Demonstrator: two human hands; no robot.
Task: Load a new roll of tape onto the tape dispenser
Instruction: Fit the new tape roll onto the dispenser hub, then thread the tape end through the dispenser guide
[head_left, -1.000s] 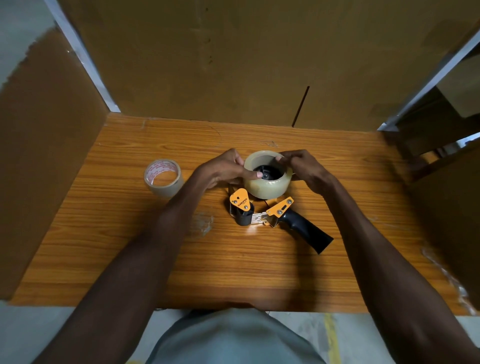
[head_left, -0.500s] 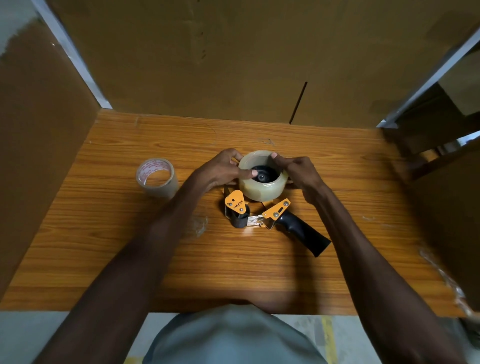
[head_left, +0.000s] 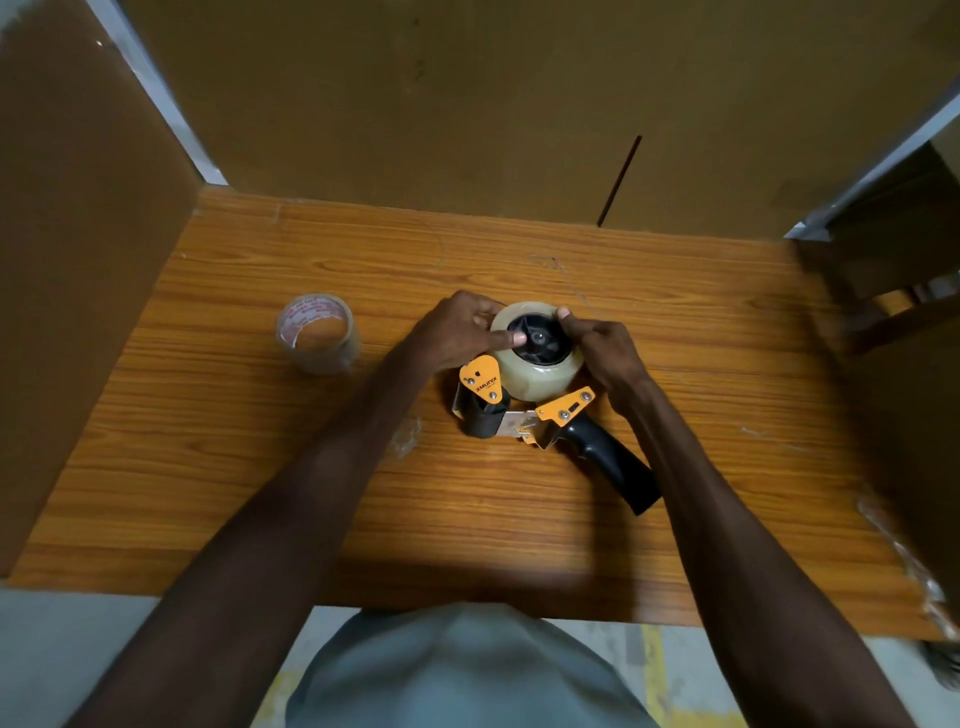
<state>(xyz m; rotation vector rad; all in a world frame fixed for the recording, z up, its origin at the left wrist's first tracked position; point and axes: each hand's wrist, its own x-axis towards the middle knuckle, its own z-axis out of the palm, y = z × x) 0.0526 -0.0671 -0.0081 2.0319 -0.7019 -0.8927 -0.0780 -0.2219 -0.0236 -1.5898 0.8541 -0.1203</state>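
Note:
An orange and black tape dispenser (head_left: 563, 415) lies on its side in the middle of the wooden table (head_left: 519, 519), its black handle pointing to the lower right. A full roll of clear tape (head_left: 540, 376) sits flat over the dispenser's black hub, which shows through the roll's core. My left hand (head_left: 462, 332) grips the roll's left rim, thumb pressed on its top edge. My right hand (head_left: 605, 351) holds the right rim with fingertips on top.
A nearly used-up tape roll (head_left: 318, 332) with red print on its core stands to the left on the table. Cardboard panels rise at the left (head_left: 78, 260), back (head_left: 519, 104) and right. A scrap of clear tape (head_left: 408, 439) lies near the dispenser.
The roll has sunk lower over the hub, and both hands have pressed down with it. The dispenser has stayed in place.

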